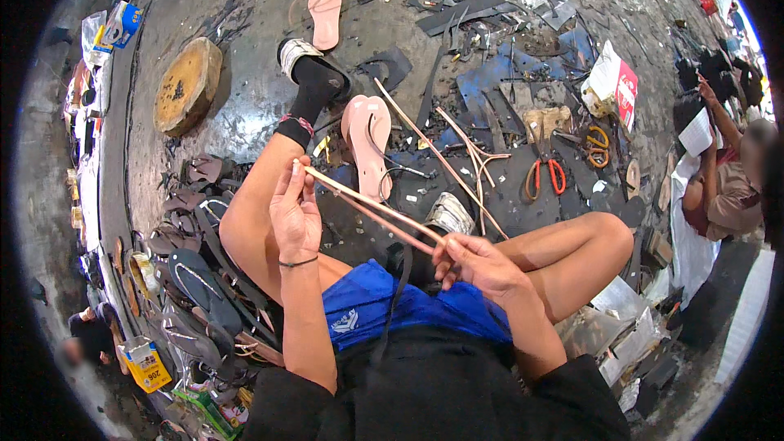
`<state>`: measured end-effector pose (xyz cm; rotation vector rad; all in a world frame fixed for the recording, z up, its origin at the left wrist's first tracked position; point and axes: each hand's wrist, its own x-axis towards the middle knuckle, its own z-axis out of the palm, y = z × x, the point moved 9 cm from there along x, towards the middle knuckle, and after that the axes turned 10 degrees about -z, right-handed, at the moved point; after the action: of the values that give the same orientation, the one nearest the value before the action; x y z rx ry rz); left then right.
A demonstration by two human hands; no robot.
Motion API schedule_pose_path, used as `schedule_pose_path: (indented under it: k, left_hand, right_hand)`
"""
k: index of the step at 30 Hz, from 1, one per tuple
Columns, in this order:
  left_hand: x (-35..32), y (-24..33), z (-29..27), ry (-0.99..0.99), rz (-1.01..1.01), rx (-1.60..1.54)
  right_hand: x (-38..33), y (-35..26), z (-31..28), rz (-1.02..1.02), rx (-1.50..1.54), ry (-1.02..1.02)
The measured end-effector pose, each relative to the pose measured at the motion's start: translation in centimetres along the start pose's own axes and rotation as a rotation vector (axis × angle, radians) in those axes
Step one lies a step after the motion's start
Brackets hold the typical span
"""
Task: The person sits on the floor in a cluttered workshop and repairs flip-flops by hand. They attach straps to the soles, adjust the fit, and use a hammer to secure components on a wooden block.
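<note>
The head camera looks from above and behind the fingers (287, 184), facing steeply down over the lap (367, 302) and past them; it sits near enough to show both forearms (309, 318), and its wide fisheye takes in the floor (253, 73) well beyond the fingers

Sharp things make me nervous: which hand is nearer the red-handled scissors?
Right. The right hand is below and left of the red-handled scissors in the picture; the left hand is farther left.

Soles (364, 155) lie between sandals (202, 294), left, and scissors (541, 156), right.
</note>
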<state>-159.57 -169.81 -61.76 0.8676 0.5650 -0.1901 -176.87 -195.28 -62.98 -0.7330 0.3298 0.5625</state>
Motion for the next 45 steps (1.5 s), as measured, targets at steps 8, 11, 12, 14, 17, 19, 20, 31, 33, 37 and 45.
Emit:
schedule_pose_path:
  k: [8,11,12,14,17,19,20,31,33,37,45]
  left_hand:
    - [0.7,-1.2,-0.7,-0.092,0.039,0.23]
    - [-3.8,-0.4,5.7,-0.111,0.708,1.431]
    - [-7.2,-1.0,10.9,-0.264,0.866,1.437]
    - [-7.4,-6.6,12.0,-0.616,0.707,1.748]
    - [-3.4,-8.0,11.9,-0.512,0.421,1.508]
    - [-0.9,-8.6,10.7,-0.408,0.253,1.334]
    - [0.2,-8.7,9.5,-0.377,0.19,1.328]
    - [3.5,-13.8,7.7,-0.331,0.043,1.233]
    - [4.6,-14.5,7.0,-0.338,-0.001,1.172]
    - [5.1,-15.5,5.9,-0.347,-0.091,1.04]
    - [5.0,-16.0,4.7,-0.327,-0.168,0.944]
  right_hand:
    - [0.8,-7.8,-3.4,-0.47,-0.577,0.305]
    - [1.5,-11.7,-0.5,-0.568,-0.78,0.23]
    - [2.3,-12.2,0.5,-0.575,-0.851,0.152]
    - [4.8,-12.5,1.4,-0.514,-0.801,0.04]
    - [8.7,-14.6,-3.6,-0.459,-0.86,0.147]
    - [7.1,-18.2,-15.8,-0.544,-1.253,0.61]
    - [5.3,-19.3,-19.3,-0.338,-1.461,0.755]
    - [1.0,-12.0,-32.7,0.207,-1.396,1.032]
    - [1.3,-12.6,-29.8,0.277,-1.424,0.949]
    - [0.5,-11.4,-30.6,0.249,-1.303,0.962]
    - [3.2,-10.3,-26.8,-0.043,-0.941,0.924]
